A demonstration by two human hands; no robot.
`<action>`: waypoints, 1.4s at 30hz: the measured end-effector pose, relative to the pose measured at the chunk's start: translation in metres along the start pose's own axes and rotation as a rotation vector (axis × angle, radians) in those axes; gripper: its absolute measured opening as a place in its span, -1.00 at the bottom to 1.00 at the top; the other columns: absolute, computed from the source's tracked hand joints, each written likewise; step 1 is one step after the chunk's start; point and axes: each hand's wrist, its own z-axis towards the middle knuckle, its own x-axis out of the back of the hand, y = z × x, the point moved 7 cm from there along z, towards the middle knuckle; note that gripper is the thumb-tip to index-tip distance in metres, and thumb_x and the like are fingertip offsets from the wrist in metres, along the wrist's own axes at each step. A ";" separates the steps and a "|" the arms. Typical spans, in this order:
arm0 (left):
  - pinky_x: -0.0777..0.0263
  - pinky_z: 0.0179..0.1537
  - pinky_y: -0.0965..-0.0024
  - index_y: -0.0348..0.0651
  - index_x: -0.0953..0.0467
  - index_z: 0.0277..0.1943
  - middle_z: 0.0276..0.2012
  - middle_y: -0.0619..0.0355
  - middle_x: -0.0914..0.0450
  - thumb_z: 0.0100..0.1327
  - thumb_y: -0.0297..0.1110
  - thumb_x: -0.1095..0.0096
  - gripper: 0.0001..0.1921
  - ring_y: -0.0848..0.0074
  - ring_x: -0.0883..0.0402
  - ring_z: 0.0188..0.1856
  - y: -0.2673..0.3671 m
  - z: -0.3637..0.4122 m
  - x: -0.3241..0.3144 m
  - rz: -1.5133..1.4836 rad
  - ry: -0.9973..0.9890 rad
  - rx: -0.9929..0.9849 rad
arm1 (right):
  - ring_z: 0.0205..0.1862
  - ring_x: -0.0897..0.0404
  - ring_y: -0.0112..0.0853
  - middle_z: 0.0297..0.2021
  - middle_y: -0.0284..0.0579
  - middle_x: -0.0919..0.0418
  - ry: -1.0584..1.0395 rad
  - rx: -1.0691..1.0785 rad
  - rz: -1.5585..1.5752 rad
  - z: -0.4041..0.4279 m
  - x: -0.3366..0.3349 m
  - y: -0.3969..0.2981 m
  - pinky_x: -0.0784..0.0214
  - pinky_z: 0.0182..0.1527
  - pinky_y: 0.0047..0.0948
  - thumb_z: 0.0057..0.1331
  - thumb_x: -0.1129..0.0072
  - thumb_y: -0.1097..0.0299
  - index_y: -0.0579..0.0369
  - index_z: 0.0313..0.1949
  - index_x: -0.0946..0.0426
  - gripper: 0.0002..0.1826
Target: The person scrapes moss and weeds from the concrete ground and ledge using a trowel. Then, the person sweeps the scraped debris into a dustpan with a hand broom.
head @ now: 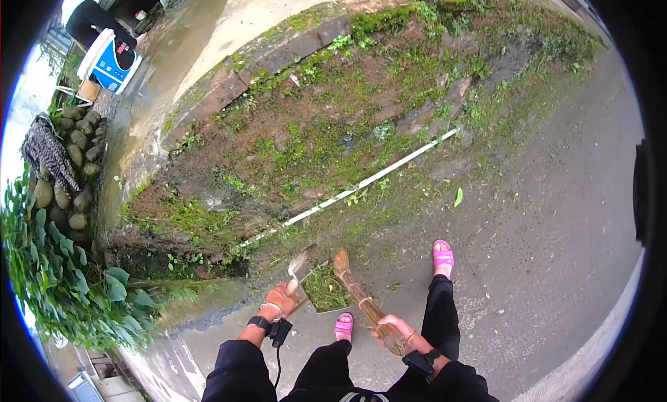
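My right hand (395, 330) grips a bound straw hand broom (365, 300), its brush end pointing away from me, beside the dustpan. My left hand (284, 298) is closed around a hand tool with a pale handle (293, 285); its darker far end is blurred, so its kind is unclear. A thin brown dustpan handle (299, 306) also runs up to that hand, and whether the fingers hold it too is hard to see. Between my hands, the dustpan (332, 311) rests on the concrete, loaded with green moss and weeds (325, 287).
A white pole (354, 188) lies along the foot of a mossy brick slope (312, 131). Leafy plants (68, 277), stones (78, 141) and a grey patterned cloth (49, 149) are at left. Beyond stand a blue-and-white bucket (112, 63) and a partly visible person (86, 19).
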 end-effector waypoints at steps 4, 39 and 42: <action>-0.44 -0.53 0.33 -0.34 -0.46 -0.20 -0.50 -0.05 -0.58 0.10 -0.12 -0.18 -0.60 0.33 -0.56 -0.63 -0.090 -0.035 0.012 -0.172 -0.014 0.075 | -0.51 -0.33 -0.40 -0.44 -0.17 -0.39 -0.042 -0.066 -0.024 -0.056 -0.033 0.028 -0.22 -0.39 -0.45 0.13 0.02 0.13 0.09 -0.08 -0.21 -0.57; -0.07 -0.76 0.54 -0.09 -0.35 -0.52 -0.72 0.29 -0.31 0.20 -0.15 -0.18 -0.71 0.62 -0.21 -0.76 -0.178 -0.168 0.067 -0.910 0.027 0.089 | -0.49 -0.38 -0.31 -0.49 -0.07 -0.38 0.013 0.537 0.523 -0.196 -0.005 0.089 -0.25 -0.41 -0.34 0.02 -0.08 0.20 0.01 -0.25 -0.34 -0.69; -0.10 -0.75 0.48 -0.10 -0.36 -0.55 -0.74 0.28 -0.32 0.20 -0.11 -0.16 -0.68 0.57 -0.22 -0.77 -0.133 -0.176 0.076 -0.747 0.042 0.111 | -0.49 -0.39 -0.30 -0.48 -0.07 -0.38 -0.020 0.610 0.569 -0.224 0.031 0.077 -0.25 -0.40 -0.33 0.00 -0.09 0.19 0.00 -0.27 -0.33 -0.69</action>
